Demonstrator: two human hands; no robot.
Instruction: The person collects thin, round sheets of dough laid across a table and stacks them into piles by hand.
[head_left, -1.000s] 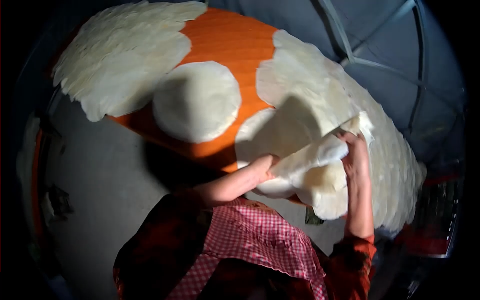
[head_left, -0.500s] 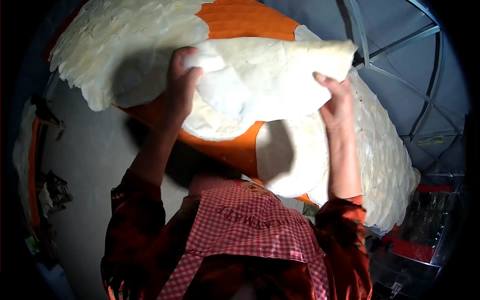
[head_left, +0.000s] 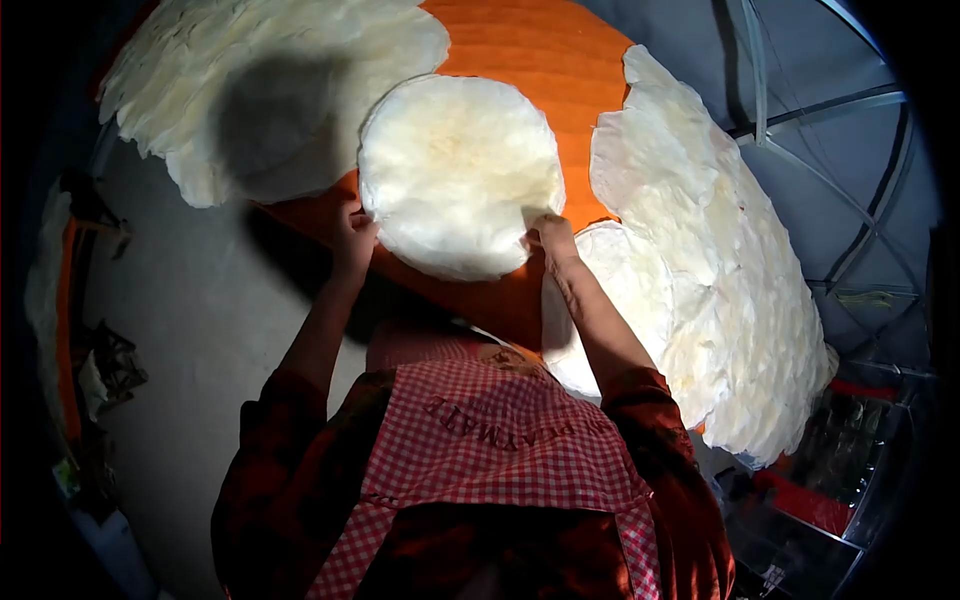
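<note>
A round, off-white, soft-looking sheet (head_left: 460, 170) lies spread out over an orange cloth surface (head_left: 520, 40); I cannot tell its material. At its lower left edge, my left hand (head_left: 354, 242) has its fingers closed on the rim. My right hand (head_left: 553, 243) pinches the lower right edge, fingertips partly hidden against the sheet. To the right of that forearm another round white sheet (head_left: 625, 285) lies on the orange cloth.
Overlapping white sheets (head_left: 740, 270) cover the right side of the orange surface, and more overlapping sheets (head_left: 270, 70) cover the upper left. A grey floor (head_left: 190, 330) shows at left. Metal frame bars (head_left: 800, 165) stand at upper right, with red items (head_left: 815, 500) below.
The folded sheet that both hands held up is now lowered and opened out into a round on the orange cloth. My hands have come down and closer together.
</note>
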